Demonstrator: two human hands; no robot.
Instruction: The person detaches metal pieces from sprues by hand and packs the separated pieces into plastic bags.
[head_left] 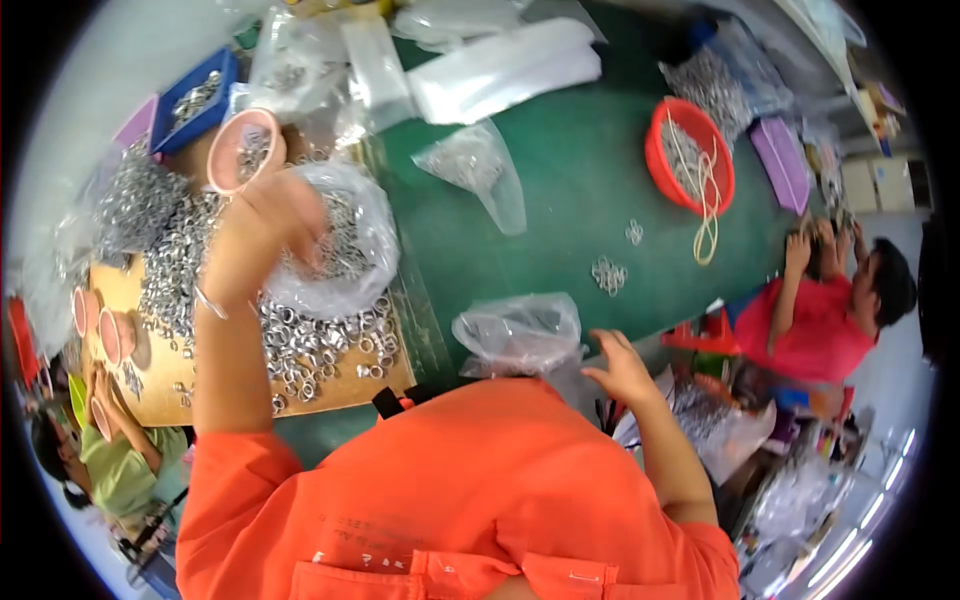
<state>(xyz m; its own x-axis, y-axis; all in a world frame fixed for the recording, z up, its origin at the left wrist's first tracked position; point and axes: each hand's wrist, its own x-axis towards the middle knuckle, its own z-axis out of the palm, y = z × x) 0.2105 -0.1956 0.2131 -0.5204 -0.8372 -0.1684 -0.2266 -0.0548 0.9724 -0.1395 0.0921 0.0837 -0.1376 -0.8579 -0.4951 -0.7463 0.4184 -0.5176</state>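
Observation:
My left hand [278, 215] is smeared by motion over an open clear plastic bag [375, 255] filled with small metal rings [345, 235]. Whether its fingers hold anything cannot be made out. Around the bag, more loose metal rings [300, 350] lie heaped on a light brown board [330, 397]. At the table's near edge, my right hand [622, 368] is open, thumb and fingers apart, with nothing visible in it. Just left of that hand rests a crumpled clear plastic bag [520, 328], apart from its fingertips.
Beyond lie a pink bowl [218, 160], a blue tray [215, 110] and plastic sheeting [505, 75]. A filled bag [465, 165] and small ring piles [608, 275] sit on the green table [570, 190]. A red basket [655, 160] stands right. Two people [815, 320] work at either side.

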